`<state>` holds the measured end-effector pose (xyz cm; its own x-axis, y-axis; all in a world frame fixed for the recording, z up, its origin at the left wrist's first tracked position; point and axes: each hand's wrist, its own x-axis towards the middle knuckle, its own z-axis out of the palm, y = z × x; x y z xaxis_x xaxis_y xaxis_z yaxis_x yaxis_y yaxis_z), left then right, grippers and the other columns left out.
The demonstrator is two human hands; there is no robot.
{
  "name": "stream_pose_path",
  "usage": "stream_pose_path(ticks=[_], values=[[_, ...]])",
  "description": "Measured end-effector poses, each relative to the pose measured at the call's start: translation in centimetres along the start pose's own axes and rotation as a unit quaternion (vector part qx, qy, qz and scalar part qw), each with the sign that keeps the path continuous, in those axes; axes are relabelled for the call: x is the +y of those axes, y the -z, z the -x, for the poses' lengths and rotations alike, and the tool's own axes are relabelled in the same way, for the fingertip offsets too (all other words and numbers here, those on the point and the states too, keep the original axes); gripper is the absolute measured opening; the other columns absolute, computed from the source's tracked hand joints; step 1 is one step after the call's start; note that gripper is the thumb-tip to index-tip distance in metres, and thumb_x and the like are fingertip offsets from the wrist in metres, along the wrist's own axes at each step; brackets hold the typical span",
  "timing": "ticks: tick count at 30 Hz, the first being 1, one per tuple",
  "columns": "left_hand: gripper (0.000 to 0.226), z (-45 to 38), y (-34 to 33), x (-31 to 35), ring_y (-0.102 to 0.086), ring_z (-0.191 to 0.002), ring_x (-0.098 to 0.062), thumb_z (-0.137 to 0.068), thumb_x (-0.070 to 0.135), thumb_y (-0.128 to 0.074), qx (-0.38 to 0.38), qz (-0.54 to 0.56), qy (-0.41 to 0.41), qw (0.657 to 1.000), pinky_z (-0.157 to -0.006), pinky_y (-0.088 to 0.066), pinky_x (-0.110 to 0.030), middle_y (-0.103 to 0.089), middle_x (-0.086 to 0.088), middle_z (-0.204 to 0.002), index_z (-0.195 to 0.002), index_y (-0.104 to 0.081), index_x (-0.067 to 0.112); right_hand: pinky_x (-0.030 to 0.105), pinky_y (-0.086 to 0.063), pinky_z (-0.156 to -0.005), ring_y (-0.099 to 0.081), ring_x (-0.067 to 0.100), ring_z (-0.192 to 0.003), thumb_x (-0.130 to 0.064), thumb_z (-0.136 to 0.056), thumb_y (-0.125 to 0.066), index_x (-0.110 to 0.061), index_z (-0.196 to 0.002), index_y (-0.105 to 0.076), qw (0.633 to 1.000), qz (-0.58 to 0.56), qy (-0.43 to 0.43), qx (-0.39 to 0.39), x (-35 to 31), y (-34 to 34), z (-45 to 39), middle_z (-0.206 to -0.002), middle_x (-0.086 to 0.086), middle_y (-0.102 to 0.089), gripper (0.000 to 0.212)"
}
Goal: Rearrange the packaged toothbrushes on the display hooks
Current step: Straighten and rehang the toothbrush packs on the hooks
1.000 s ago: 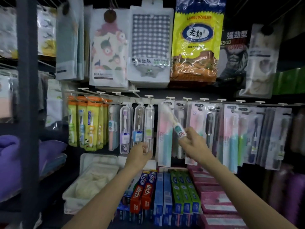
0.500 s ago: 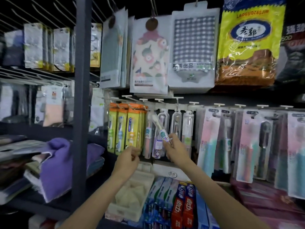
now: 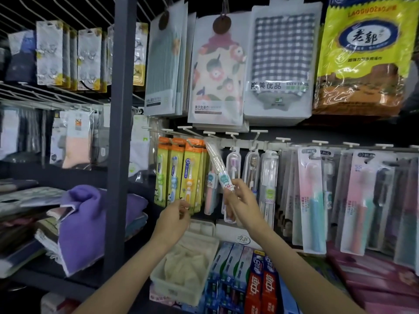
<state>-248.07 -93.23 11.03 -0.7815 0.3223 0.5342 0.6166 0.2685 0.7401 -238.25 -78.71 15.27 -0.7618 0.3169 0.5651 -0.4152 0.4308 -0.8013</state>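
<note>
My right hand pinches the lower end of a clear-cased toothbrush with a white "CLEAN" label. The case tilts up to the left, and its top reaches the white hook beside the orange and yellow children's toothbrush packs. My left hand hovers below those packs with fingers curled and holds nothing. More clear-cased toothbrushes hang on hooks to the right, then a row of pink and teal blister packs.
A dark steel upright stands left of the hooks. Folded purple towels lie on the left shelf. Toothpaste boxes and a white bin sit below my arms. Packaged towels hang above the hook row.
My right hand carried the clear-cased toothbrush leftward along the hook row, from the pink and teal packs to the hook beside the orange packs. My left hand moved left too.
</note>
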Motion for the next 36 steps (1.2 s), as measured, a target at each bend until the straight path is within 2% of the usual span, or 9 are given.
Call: stream_pose_path(ticks=[6,13,16,19,22,26,29,32,36], values=[[0.019,0.2,0.4,-0.1,-0.056,-0.089,-0.017,-0.090,0.005,-0.052,0.000,-0.010,-0.008,1.000,-0.077,-0.043,-0.025,-0.057,0.000,-0.093,-0.108,-0.057,0.008,0.029,-0.034,-0.045,-0.041,0.015,-0.043,-0.018,-0.098,-0.043,-0.018,-0.096,-0.044,0.999,0.036,-0.035,0.015,0.2,-0.7,-0.6,-0.065,0.008,-0.048,0.002],[0.017,0.9,0.9,-1.0,-0.056,-0.087,-0.019,-0.088,0.004,-0.052,-0.006,-0.025,0.000,1.000,-0.079,-0.044,-0.028,-0.056,0.000,-0.089,-0.104,-0.058,0.008,0.022,-0.037,-0.039,-0.045,0.013,-0.042,-0.020,-0.099,-0.041,-0.009,-0.113,-0.043,0.994,-0.006,-0.103,0.041,0.6,-1.7,-1.2,-0.068,0.005,-0.050,0.018],[0.014,1.3,1.3,-1.5,-0.056,-0.086,-0.018,-0.089,0.005,-0.052,-0.006,-0.028,0.007,1.000,-0.075,-0.042,-0.026,-0.056,0.001,-0.087,-0.101,-0.056,0.011,0.025,-0.038,-0.044,-0.042,0.016,-0.048,-0.018,-0.100,-0.040,-0.016,-0.103,-0.040,0.987,-0.054,-0.146,0.048,0.4,-2.6,-2.1,-0.069,0.006,-0.046,0.004],[0.014,1.9,1.7,-1.7,-0.056,-0.085,-0.016,-0.089,0.006,-0.052,-0.006,-0.041,0.005,0.999,-0.073,-0.039,-0.023,-0.058,-0.002,-0.091,-0.103,-0.057,0.009,0.033,-0.048,-0.059,-0.048,0.020,-0.056,-0.027,-0.099,-0.041,-0.011,-0.106,-0.041,0.981,-0.049,-0.182,0.046,1.6,-3.8,-3.0,-0.072,0.008,-0.049,0.017],[0.017,2.4,1.9,-1.6,-0.054,-0.085,-0.016,-0.089,0.005,-0.052,-0.011,-0.049,0.005,0.999,-0.073,-0.038,-0.021,-0.058,-0.004,-0.091,-0.105,-0.058,0.005,0.035,-0.043,-0.082,-0.049,0.024,-0.084,-0.035,-0.098,-0.041,-0.011,-0.096,-0.045,0.977,0.080,-0.194,0.026,2.9,-4.2,-2.0,-0.082,0.005,-0.048,0.024],[0.021,2.9,1.0,-0.9,-0.052,-0.088,-0.017,-0.090,0.005,-0.050,-0.039,-0.052,0.007,0.998,-0.074,-0.038,-0.023,-0.059,-0.011,-0.100,-0.110,-0.057,0.003,0.029,-0.038,-0.078,-0.052,0.029,-0.104,-0.024,-0.097,-0.046,0.000,-0.114,-0.045,0.963,0.220,-0.147,0.050,3.1,-1.7,0.9,-0.109,0.013,-0.053,0.030],[0.023,3.2,-0.9,1.1,-0.050,-0.088,-0.016,-0.091,0.006,-0.050,-0.055,-0.046,0.004,0.997,-0.071,-0.035,-0.021,-0.058,-0.010,-0.101,-0.112,-0.056,0.002,0.028,-0.038,-0.080,-0.052,0.030,-0.105,-0.019,-0.095,-0.049,0.002,-0.114,-0.049,0.952,0.271,-0.108,0.093,1.7,2.7,3.0,-0.117,0.019,-0.052,0.028],[0.023,3.7,-3.5,3.8,-0.052,-0.089,-0.017,-0.092,0.008,-0.050,-0.075,-0.039,-0.018,0.996,-0.069,-0.034,-0.021,-0.055,-0.004,-0.094,-0.113,-0.055,0.003,0.016,-0.033,-0.070,-0.055,0.027,-0.098,-0.013,-0.095,-0.048,0.001,-0.114,-0.052,0.938,0.310,-0.072,0.135,-0.2,7.9,5.0,-0.113,0.017,-0.055,0.024],[0.023,4.6,-7.8,7.8,-0.052,-0.088,-0.016,-0.092,0.007,-0.049,-0.092,-0.004,-0.067,0.993,-0.074,-0.037,-0.023,-0.058,-0.007,-0.098,-0.114,-0.053,0.004,0.015,-0.031,-0.067,-0.053,0.023,-0.089,-0.004,-0.091,-0.049,0.002,-0.109,-0.055,0.912,0.352,-0.062,0.203,-0.8,14.8,8.3,-0.108,0.018,-0.057,0.020]])
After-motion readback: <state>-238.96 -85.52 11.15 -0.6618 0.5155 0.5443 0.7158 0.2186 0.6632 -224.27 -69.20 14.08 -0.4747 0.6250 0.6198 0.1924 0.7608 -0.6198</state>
